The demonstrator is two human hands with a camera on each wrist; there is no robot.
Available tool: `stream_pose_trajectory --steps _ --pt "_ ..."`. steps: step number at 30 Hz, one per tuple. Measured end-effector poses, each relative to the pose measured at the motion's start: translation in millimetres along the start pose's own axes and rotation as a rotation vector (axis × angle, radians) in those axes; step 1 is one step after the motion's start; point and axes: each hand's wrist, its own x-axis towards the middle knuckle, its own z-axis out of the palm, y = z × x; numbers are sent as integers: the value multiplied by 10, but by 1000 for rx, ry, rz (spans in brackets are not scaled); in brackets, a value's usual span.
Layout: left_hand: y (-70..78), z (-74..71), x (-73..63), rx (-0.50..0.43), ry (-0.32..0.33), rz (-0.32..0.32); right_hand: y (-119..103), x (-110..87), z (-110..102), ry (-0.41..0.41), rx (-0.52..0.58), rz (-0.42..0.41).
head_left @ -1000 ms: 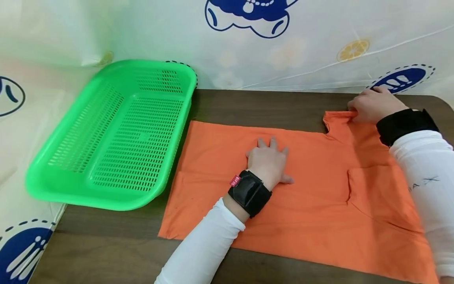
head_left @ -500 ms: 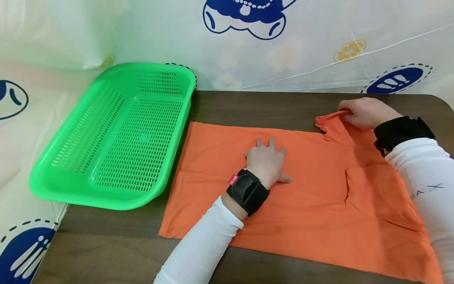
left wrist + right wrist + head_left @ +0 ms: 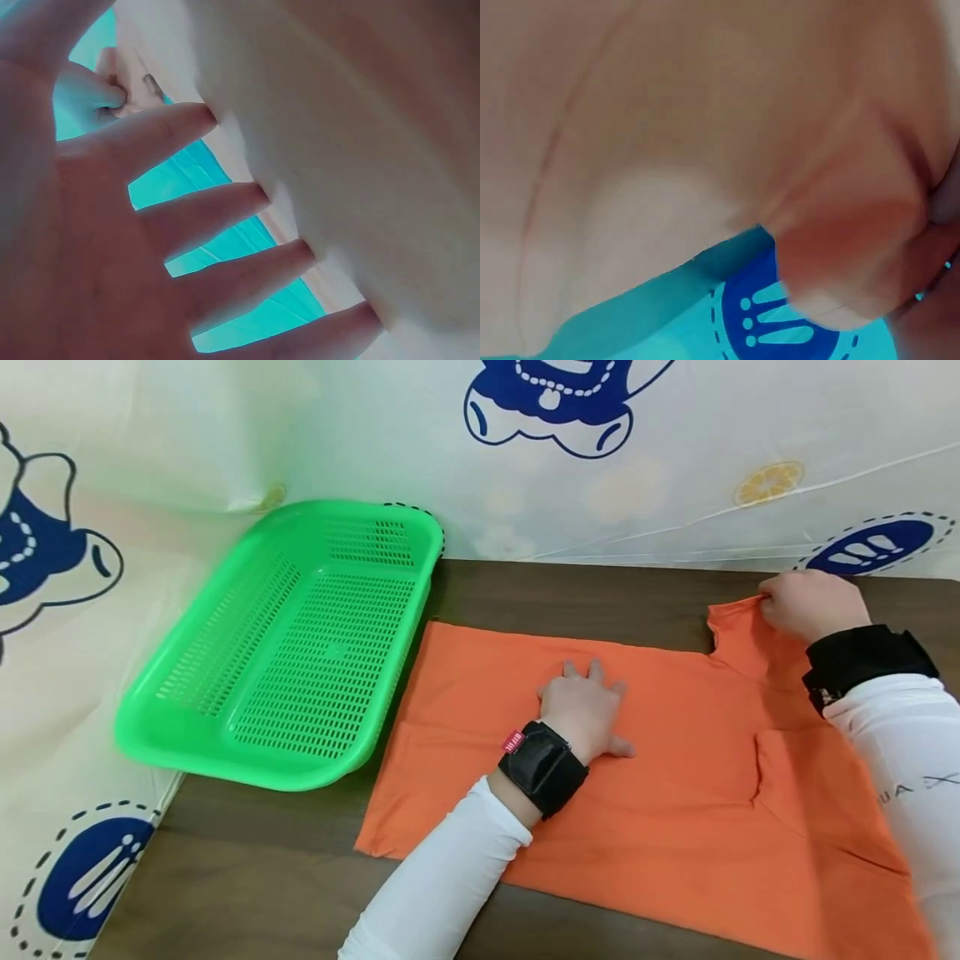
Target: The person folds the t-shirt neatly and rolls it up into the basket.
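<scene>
An orange shirt [image 3: 690,760] lies folded over on the brown table, with a short sleeve-like flap on its right part. My left hand [image 3: 581,710] rests on its middle, fingers spread and straight. In the left wrist view the fingertips [image 3: 292,259] press against the cloth. At the far right corner my right hand [image 3: 813,606] pinches a piece of the shirt's edge and holds it slightly raised. The right wrist view shows the cloth [image 3: 652,150] bunched toward the fingers, which are mostly cut off at the frame's edge.
A green perforated plastic basket [image 3: 135,731] stands left of the shirt, partly over the table's left edge. The brown wooden table [image 3: 285,852] shows in front and behind the shirt. A white printed plastic sheet [image 3: 360,427] hangs at the back and left.
My right hand has taken hold of the shirt's far right corner, first tugging it left and lifting it a little. The left hand stays put. The head view has shifted slightly left.
</scene>
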Motion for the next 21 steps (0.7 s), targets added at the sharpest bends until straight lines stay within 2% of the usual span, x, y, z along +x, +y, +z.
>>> stream_pose_trajectory --steps 3,6,8,10,14,17,21 --pt "41 -5 -3 -1 12 13 -1 -39 -12 -48 -4 -7" --pt "-66 -73 21 -87 18 38 -16 -59 -17 -81 7 -35" --pt "-233 -192 73 -150 37 38 -8 -104 -64 -78 17 -48" --pt "-462 -286 149 -175 66 6 1 -164 -90 -67 30 -69" --pt "-931 -385 233 -105 77 -105 14 -302 -128 -41 43 -102" --pt "-1176 -405 185 -71 34 -125 36 -402 -153 -8 41 -117" --pt "-1323 -462 73 -95 -50 -113 89 -507 -206 45 44 -141"
